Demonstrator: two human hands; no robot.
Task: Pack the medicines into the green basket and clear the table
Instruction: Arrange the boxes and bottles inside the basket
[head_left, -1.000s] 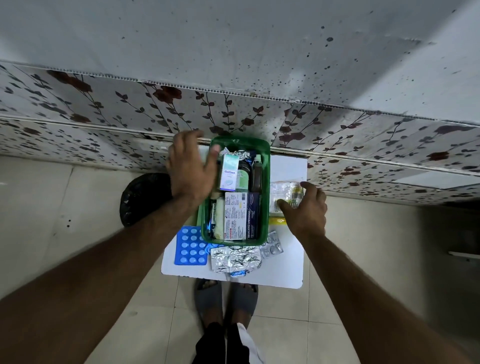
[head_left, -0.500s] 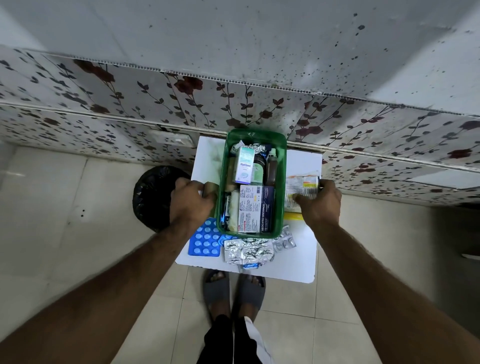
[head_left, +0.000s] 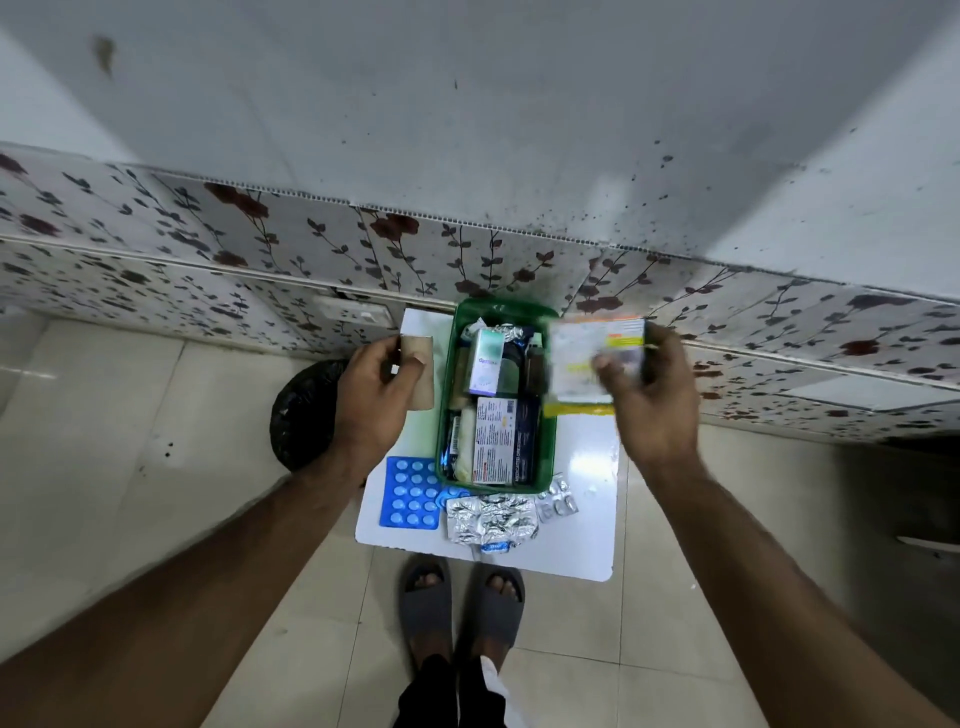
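Note:
The green basket (head_left: 548, 457) stands on the small white table (head_left: 587, 519), filled with medicine boxes, bottles and foil strips. My left hand (head_left: 374, 400) holds a tan bandage roll (head_left: 420, 371) just left of the basket, lifted off the table. My right hand (head_left: 649, 395) holds a blurred white box with yellow and orange print (head_left: 587, 358) above the basket's right rim. On the table in front of the basket lie a blue blister pack (head_left: 410, 493), a crumpled silver foil strip (head_left: 491, 519) and a small silver blister strip (head_left: 558, 501).
A black bin bag (head_left: 301, 410) sits on the floor left of the table. The floral-panelled wall (head_left: 260, 249) runs right behind the table. My feet in grey sandals (head_left: 462, 603) stand at the table's near edge on the tiled floor.
Both hands have lifted off the table: the left one raised the tan roll, the right one raised the white box up and toward the basket.

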